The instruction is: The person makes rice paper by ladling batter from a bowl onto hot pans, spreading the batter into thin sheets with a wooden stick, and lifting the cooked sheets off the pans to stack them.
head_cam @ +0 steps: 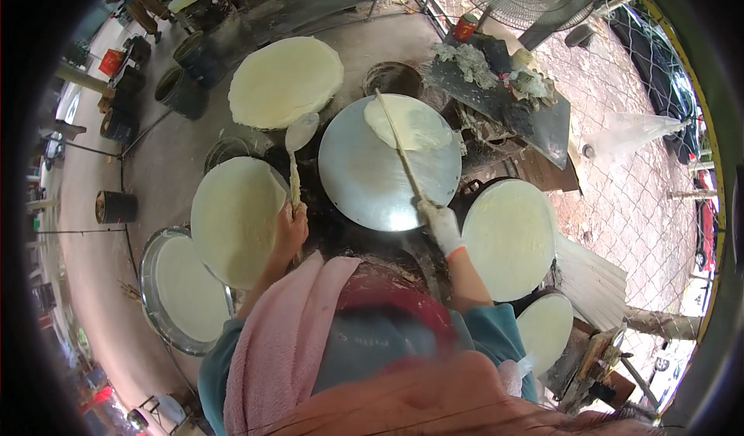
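My left hand [294,227] grips the batter-coated handle of a ladle [303,132], its bowl pointing away from me. A white glove covers my right hand [443,228], which is closed around a thin stick [399,145]. That stick lies slantwise over a round metal griddle [360,174] in front of me. Pale batter [407,123] is spread over the griddle's far part, under the stick. Close to my left hand is a round pan covered by a pale sheet [235,221], its edge partly lifted. Another pale sheet [509,241] covers the round pan beside my right forearm.
A metal basin [152,320] of pale batter stands at lower left. More pale rounds lie at the far left [285,84] and lower right [545,332]. A slanted board [537,128] bears crumpled plastic. Beyond are a fan [535,0], buckets [180,93] and a person [139,6].
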The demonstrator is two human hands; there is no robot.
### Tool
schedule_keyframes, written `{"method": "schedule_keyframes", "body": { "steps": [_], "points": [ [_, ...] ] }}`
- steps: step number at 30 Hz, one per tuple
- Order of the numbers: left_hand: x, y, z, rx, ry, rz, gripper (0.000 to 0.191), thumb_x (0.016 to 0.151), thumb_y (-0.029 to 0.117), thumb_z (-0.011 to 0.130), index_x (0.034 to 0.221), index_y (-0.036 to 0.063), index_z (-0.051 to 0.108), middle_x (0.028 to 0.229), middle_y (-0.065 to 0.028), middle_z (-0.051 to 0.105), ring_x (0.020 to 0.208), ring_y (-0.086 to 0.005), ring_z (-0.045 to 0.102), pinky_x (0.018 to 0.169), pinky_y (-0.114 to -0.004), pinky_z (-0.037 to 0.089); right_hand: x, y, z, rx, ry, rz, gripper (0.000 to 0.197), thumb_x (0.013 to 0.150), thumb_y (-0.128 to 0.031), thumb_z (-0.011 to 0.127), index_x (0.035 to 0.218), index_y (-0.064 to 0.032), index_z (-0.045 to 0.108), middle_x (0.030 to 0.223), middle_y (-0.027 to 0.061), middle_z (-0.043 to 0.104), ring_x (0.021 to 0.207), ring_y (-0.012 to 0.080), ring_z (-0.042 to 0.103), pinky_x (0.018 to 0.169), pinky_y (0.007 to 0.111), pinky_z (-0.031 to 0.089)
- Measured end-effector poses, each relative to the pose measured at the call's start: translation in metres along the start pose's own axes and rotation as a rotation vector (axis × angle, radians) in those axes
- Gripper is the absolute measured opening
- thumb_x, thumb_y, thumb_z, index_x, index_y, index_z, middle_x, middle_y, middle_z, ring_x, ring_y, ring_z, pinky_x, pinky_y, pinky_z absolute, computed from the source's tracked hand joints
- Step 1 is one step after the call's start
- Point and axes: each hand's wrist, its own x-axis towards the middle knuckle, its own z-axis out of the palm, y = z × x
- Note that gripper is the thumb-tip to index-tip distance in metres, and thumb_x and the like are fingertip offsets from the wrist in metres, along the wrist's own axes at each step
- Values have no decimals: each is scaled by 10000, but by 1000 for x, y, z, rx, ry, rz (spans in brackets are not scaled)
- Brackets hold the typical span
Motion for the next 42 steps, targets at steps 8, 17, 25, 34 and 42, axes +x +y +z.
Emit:
{"method": "schedule_keyframes", "body": {
  "steps": [8, 17, 25, 34, 42],
  "points": [
    [5, -84, -28, 741, 250, 458, 105, 892, 135, 531, 906, 33, 513, 684, -65, 465, 535, -194, 433, 470, -299, 360, -5, -52, -11, -77, -134, 194, 222, 878, -322, 607, 855, -102, 629, 557, -60, 452, 369, 60, 337, 341, 229, 240],
    [-46, -14, 24, -24, 284, 0, 184, 942, 153, 473, 793, 46, 458, 521, 11, 379, 344, -80, 337, 315, -240, 273, 42, -72, -84, -294, -231, 166, 304, 879, -255, 615, 1132, -87, 597, 607, -50, 507, 530, 28, 473, 475, 185, 381],
    [-55, -18, 38, -28, 323, 13, 197, 922, 160, 509, 774, 56, 430, 520, 9, 375, 351, -79, 342, 319, -234, 271, 61, -84, -84, -255, -304, 26, 315, 870, -226, 636, 1137, -61, 620, 869, -13, 615, 760, 38, 528, 671, 202, 432],
    [-71, -28, 37, 21, 340, 13, 202, 934, 198, 503, 786, 90, 418, 518, 33, 370, 394, -67, 366, 378, -217, 301, 65, -105, -77, -387, -530, 216, 314, 867, -244, 641, 1145, -100, 626, 631, -86, 482, 467, 15, 369, 404, 194, 271],
    [-67, -48, 29, 331, 373, 102, 167, 926, 182, 512, 819, 73, 443, 537, 34, 388, 419, -61, 360, 392, -232, 293, 99, -126, -88, -519, -661, 256, 338, 875, -203, 623, 1183, -67, 598, 734, -59, 571, 562, 28, 449, 475, 188, 353]
  ]
}}
